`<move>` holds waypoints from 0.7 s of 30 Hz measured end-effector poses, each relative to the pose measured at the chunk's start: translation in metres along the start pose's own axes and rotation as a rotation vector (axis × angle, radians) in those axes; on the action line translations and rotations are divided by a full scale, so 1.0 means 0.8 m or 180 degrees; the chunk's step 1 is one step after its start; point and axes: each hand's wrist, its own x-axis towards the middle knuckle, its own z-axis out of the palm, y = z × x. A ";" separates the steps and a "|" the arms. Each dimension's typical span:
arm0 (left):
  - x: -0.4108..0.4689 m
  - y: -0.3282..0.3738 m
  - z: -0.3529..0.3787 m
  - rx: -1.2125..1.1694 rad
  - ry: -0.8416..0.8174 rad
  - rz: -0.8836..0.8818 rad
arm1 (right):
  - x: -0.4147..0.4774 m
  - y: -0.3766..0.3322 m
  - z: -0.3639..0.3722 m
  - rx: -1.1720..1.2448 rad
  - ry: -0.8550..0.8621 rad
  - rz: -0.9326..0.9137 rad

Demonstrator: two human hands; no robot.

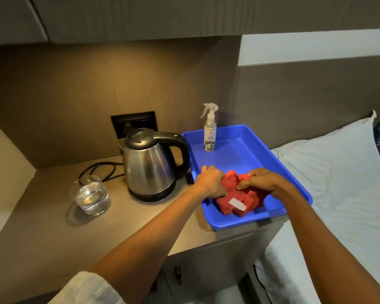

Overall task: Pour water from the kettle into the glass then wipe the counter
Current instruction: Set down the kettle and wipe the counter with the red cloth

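A steel kettle [148,166] with a black lid and handle stands on its base at the back of the brown counter [42,227]. To its left a clear glass [89,195] holds water. A crumpled red cloth [233,205] with a white tag lies in the near end of a blue tray [272,156]. My left hand [211,182] grips the cloth's left side. On its right side my right hand [266,182] pinches the fabric.
A white spray bottle [210,132] stands at the tray's far end. The kettle's black cord [99,170] loops behind the glass to a wall socket [134,122]. A bed with a white pillow [329,163] lies to the right.
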 end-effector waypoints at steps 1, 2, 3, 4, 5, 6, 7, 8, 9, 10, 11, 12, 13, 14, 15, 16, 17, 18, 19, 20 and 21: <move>-0.011 -0.003 -0.010 -0.0149 0.0136 0.0107 | -0.006 -0.010 -0.003 0.0093 -0.0026 -0.0104; -0.025 -0.009 -0.022 -0.0345 0.0259 0.0197 | -0.013 -0.024 -0.004 0.0132 -0.0058 -0.0238; -0.037 -0.014 -0.033 -0.0581 0.0352 0.0247 | -0.020 -0.039 -0.006 0.0158 -0.0076 -0.0382; -0.050 -0.019 -0.044 -0.0882 0.0427 0.0239 | -0.027 -0.054 -0.008 0.0211 -0.0107 -0.0542; -0.064 -0.027 -0.055 -0.1258 0.0499 0.0199 | -0.035 -0.071 -0.006 0.0301 -0.0174 -0.0704; -0.081 -0.036 -0.066 -0.1720 0.0568 0.0159 | -0.042 -0.088 -0.003 0.0423 -0.0266 -0.0852; -0.097 -0.047 -0.076 -0.2242 0.0633 0.0105 | -0.049 -0.105 0.002 0.0583 -0.0384 -0.0960; -0.114 -0.060 -0.085 -0.2780 0.0679 0.0037 | -0.055 -0.121 0.010 0.0774 -0.0522 -0.1029; -0.131 -0.075 -0.091 -0.3284 0.0712 -0.0056 | -0.059 -0.136 0.024 0.0931 -0.0655 -0.1069; -0.148 -0.091 -0.094 -0.3680 0.0756 -0.0189 | -0.061 -0.147 0.040 0.1015 -0.0755 -0.1102; -0.165 -0.109 -0.093 -0.3923 0.0845 -0.0357 | -0.062 -0.156 0.060 0.1016 -0.0796 -0.1120; -0.182 -0.128 -0.089 -0.4007 0.0972 -0.0547 | -0.062 -0.161 0.084 0.0950 -0.0790 -0.1118; -0.198 -0.147 -0.081 -0.3982 0.1116 -0.0739 | -0.063 -0.165 0.111 0.0839 -0.0758 -0.1100; -0.212 -0.164 -0.069 -0.3914 0.1243 -0.0913 | -0.063 -0.165 0.138 0.0678 -0.0713 -0.1099; -0.225 -0.180 -0.055 -0.3858 0.1343 -0.1088 | -0.064 -0.166 0.166 0.0463 -0.0675 -0.1129; -0.236 -0.194 -0.041 -0.3818 0.1399 -0.1258 | -0.065 -0.167 0.192 0.0210 -0.0623 -0.1167; -0.246 -0.206 -0.029 -0.3724 0.1436 -0.1414 | -0.068 -0.167 0.217 -0.0027 -0.0524 -0.1201; -0.254 -0.218 -0.017 -0.3471 0.1506 -0.1555 | -0.073 -0.165 0.239 -0.0255 -0.0366 -0.1248; -0.261 -0.228 -0.008 -0.3029 0.1626 -0.1692 | -0.078 -0.162 0.257 -0.0568 -0.0101 -0.1364; -0.267 -0.239 -0.001 -0.2479 0.1821 -0.1844 | -0.084 -0.158 0.273 -0.1007 0.0265 -0.1607; -0.273 -0.249 0.003 -0.1915 0.2106 -0.1995 | -0.089 -0.154 0.288 -0.1437 0.0650 -0.1930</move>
